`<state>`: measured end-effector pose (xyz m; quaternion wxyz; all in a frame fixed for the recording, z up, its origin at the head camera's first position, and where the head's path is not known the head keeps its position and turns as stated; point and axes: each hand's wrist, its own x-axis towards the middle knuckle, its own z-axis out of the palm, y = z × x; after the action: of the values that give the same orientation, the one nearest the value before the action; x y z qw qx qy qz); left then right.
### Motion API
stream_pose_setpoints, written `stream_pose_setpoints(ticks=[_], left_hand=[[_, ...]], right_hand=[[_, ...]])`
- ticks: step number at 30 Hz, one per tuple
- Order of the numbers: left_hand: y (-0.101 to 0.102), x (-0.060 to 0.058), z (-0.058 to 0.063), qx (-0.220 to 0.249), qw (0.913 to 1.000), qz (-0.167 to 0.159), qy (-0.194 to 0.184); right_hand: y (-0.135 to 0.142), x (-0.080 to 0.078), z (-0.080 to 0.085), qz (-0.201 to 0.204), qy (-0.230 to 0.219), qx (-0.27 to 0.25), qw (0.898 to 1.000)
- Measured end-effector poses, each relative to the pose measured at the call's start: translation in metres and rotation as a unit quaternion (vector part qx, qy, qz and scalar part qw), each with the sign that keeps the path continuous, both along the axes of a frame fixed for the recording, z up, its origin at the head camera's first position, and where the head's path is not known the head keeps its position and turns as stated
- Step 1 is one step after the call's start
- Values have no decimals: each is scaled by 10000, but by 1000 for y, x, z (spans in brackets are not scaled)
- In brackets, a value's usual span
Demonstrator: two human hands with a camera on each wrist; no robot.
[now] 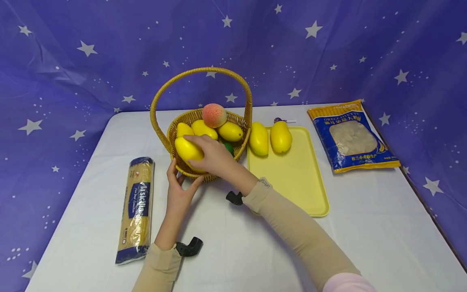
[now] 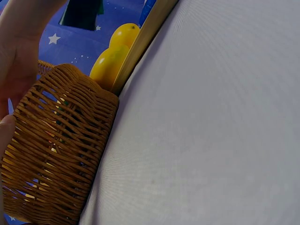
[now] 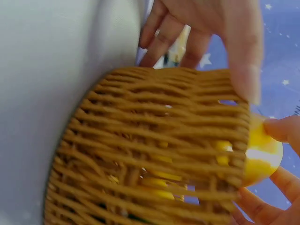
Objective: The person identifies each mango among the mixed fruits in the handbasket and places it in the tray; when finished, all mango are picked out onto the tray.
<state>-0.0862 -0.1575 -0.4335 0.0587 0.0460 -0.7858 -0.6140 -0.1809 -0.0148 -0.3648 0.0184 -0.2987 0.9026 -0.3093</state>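
while the left hand [image 1: 179, 198] grips the near-left side of a wicker basket [image 1: 209, 177], thumb and fingers spread along it, a long pasta packet [image 1: 138, 202] lies farther left on white cloth [image 1: 226, 251]. one pale-yellow tray [image 1: 288, 182], to the right. one yellow mango [image 1: 187, 149], grasped by the right hand [image 1: 217, 159] at the basket's near-left rim (resting or lifted, cannot be told). inside the basket: three more yellow fruits [image 1: 230, 132]; one green item [image 1: 228, 148], partly hidden; one pink-red peach [image 1: 214, 115] on top. two mangoes [image 1: 281, 137], at the tray's far end. one pasta bag [image 1: 352, 138], blue and orange, far right. behind: purple starred backdrop [image 1: 270, 52].
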Motion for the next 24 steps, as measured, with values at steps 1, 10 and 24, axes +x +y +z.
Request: stream_pose_setpoints(ticks=[1,10,24], left_hand=[[1,1,4,2,10000,-4,5],[6,5,17,-48,10000,14,34],[-2,-3,-10,15,10000,57,19]], right_hand=[[2,0,2,-7,4,-70,10000],[36,9,23,-154,136,-947,9953],[119,16,36,-673,-209,-2328,9700]])
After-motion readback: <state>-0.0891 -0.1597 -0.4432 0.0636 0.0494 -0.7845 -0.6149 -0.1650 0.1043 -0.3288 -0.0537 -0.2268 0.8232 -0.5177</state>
